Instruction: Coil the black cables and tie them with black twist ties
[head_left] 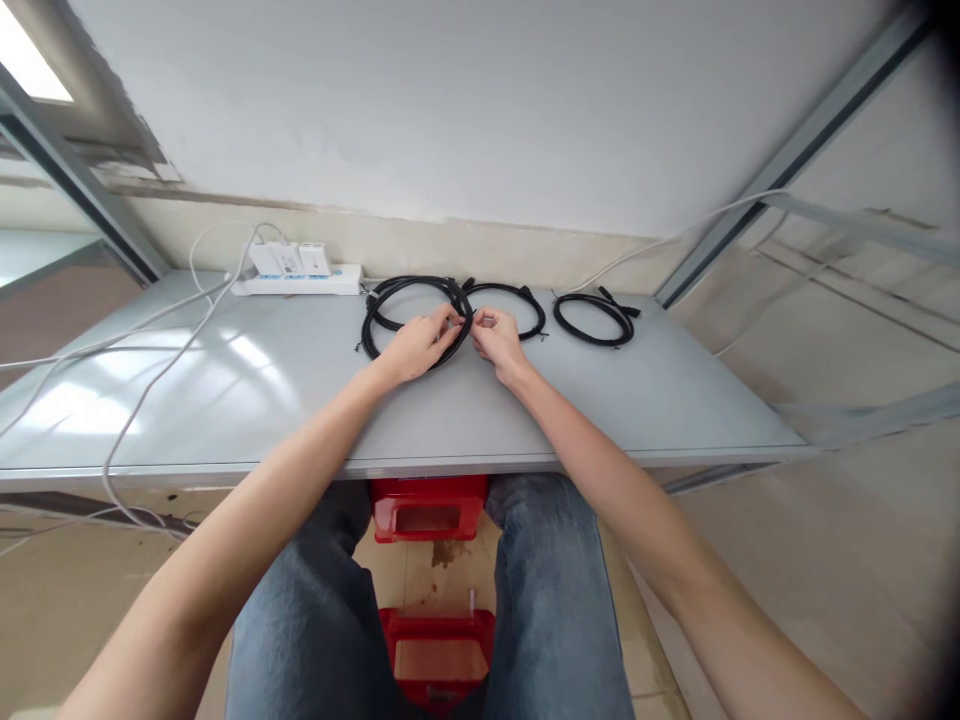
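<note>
Head view: two bare hands meet over a grey table (465,425), near its far side.
Held coil: a black cable coil (366,338) is between and left of the hands, toward the wall end of the table; whether any part is lifted off the surface, I cannot tell.
Left hand (417,342): fingers curled inward, nearly closed, with the right side of the coil in their grip.
Right hand (496,335): fingertips bunched just beside the same edge of the coil – too small to tell whether they pinch anything.
Tie: a thin tie end (358,348) sticks out at the coil's left side.
Extra loop: another black loop shows behind the held one, overlapping it; I cannot tell if it is a separate cable.
Other coils: a middle coil (541,315) lies behind the right hand, and a right-hand coil (592,338) sits apart from it, its plug end (631,312) pointing right.
Power strip (292,286): white, along the back left, with white adapters (289,260) plugged in – pale cords (150,390) trail from there over the front edge.
Below: red plastic (429,490) shows between legs in blue jeans (559,590).
</note>
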